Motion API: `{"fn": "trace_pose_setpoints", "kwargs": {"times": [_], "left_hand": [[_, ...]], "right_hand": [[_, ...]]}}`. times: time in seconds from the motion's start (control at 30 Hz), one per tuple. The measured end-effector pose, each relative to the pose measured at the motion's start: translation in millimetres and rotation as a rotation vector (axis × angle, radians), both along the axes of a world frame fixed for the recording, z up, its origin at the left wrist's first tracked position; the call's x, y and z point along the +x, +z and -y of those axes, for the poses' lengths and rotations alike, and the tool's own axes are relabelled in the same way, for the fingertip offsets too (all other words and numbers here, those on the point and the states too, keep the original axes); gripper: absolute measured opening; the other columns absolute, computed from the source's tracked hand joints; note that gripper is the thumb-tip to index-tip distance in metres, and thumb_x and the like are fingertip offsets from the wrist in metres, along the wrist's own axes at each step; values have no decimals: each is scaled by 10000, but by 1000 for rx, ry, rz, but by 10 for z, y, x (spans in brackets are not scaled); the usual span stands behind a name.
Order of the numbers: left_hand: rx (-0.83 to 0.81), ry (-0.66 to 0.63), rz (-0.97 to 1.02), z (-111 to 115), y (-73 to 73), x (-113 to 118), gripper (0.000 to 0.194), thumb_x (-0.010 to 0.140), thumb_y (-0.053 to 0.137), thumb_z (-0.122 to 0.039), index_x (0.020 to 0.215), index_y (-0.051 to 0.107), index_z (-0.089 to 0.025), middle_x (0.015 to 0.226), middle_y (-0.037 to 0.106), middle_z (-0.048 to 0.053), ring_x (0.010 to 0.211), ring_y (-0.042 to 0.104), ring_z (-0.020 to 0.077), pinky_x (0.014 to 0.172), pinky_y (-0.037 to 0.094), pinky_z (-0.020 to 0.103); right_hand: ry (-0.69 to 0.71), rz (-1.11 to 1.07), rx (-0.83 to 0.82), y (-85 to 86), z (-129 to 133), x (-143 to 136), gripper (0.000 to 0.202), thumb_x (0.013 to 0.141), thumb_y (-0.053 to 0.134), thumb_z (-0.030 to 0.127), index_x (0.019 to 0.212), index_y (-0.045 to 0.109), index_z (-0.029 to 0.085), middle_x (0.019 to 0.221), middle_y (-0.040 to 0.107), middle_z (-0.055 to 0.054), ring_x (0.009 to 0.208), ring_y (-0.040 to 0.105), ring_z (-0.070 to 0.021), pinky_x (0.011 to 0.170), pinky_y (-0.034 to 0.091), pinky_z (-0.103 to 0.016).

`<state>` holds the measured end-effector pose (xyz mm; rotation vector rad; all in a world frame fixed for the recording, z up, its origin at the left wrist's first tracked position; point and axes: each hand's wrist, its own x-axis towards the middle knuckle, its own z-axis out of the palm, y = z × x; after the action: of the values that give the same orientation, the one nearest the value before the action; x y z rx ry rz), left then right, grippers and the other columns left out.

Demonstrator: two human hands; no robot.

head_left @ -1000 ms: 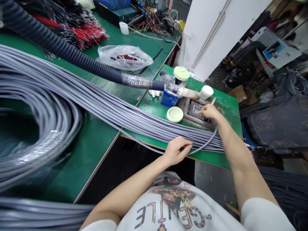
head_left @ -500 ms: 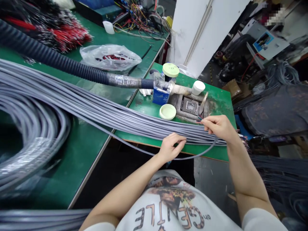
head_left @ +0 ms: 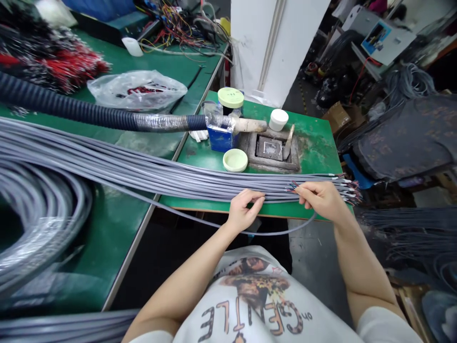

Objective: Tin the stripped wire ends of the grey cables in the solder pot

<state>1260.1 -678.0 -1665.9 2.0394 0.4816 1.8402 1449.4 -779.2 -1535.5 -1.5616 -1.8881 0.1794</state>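
Note:
A long bundle of grey cables point(head_left: 200, 183) lies across the green benches, its stripped ends with coloured wires point(head_left: 352, 190) at the right. My right hand point(head_left: 319, 197) is closed on the end of one grey cable, and thin coloured wires point(head_left: 292, 186) stick out from its fingertips to the left. That cable point(head_left: 278, 233) loops down below the bench edge and runs back left beneath my left hand. My left hand point(head_left: 246, 207) rests at the near side of the bundle, thumb and forefinger apart, with nothing visible between them.
Behind the bundle are a soldering pot point(head_left: 270, 148) with a scraper point(head_left: 288, 143), a pale green lid point(head_left: 235, 160), a white tub point(head_left: 278, 119) and a blue box point(head_left: 221, 138). A black corrugated hose point(head_left: 107, 114) crosses from the left. Coiled cables point(head_left: 71, 200) lie at left.
The wire ends in my right hand have moved away from the soldering pot, towards me and over the bundle. The view has shifted to the right.

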Motion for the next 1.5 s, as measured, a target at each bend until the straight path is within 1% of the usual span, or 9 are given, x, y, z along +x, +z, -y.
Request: {"fn": "trace_pose_setpoints", "kwargs": {"times": [0.2,0.43,0.53,0.7,0.83,1.0,1.1,1.3,1.5], "left_hand": [[-56,-20,-30,50,24,-40,111,857,606,-244,905,686,-185,809,690,42,715,613,138,684,505,273],[209,174,-458,157,102,92,206,894,537,-247,1052,665,-210,948,700,61,845,581,191,747,468,325],[281,304,-702,266,130,216,295,888,532,-274,1155,607,-174,1041,661,106,917,547,245,735,429,371],[282,409,-874,376,161,363,345,819,634,-332,1096,582,-134,1013,599,142,950,508,296,754,384,415],[221,211,-882,357,225,359,129,820,634,-284,821,563,-177,850,577,71,860,523,239,733,390,368],[22,-179,-738,367,336,211,103,846,587,-280,849,533,-193,854,581,32,814,544,182,742,445,320],[-92,-304,-691,398,342,172,110,831,612,-288,847,575,-186,840,601,34,801,559,174,751,458,314],[-511,-641,-256,517,380,160,244,815,659,-347,936,658,-136,855,651,59,751,583,136,732,463,274],[-713,-797,51,508,366,84,244,755,729,-344,796,645,-119,659,609,5,600,557,95,655,446,254]], "right_hand": [[-161,20,-34,-344,446,386,401,898,475,464,632,609,196,560,638,-10,519,608,-145,556,437,-248],[-691,225,-284,-1440,1094,1342,357,826,484,503,615,645,264,629,690,-104,629,664,-305,575,457,-380],[-562,16,-278,-1668,1073,1256,305,812,515,522,752,699,286,706,716,-88,665,684,-300,577,495,-378],[-26,-475,-437,-1643,662,543,351,839,536,515,935,696,218,772,719,-63,630,682,-216,600,533,-338],[191,-849,-466,-1495,355,151,357,861,512,545,1033,642,261,813,718,-49,671,687,-203,620,539,-342],[10,-1157,239,-1133,283,354,320,894,450,519,1075,564,280,937,702,-40,594,633,-155,549,514,-306],[-80,-991,545,-955,406,471,278,921,443,452,1057,564,242,744,676,-4,459,535,-111,452,429,-242],[171,-254,110,-949,495,119,228,958,425,326,1004,604,191,645,627,13,534,528,-100,564,418,-230],[326,-78,5,-1032,270,-89,243,974,380,261,891,595,184,711,617,3,689,572,-113,701,419,-235]]}}
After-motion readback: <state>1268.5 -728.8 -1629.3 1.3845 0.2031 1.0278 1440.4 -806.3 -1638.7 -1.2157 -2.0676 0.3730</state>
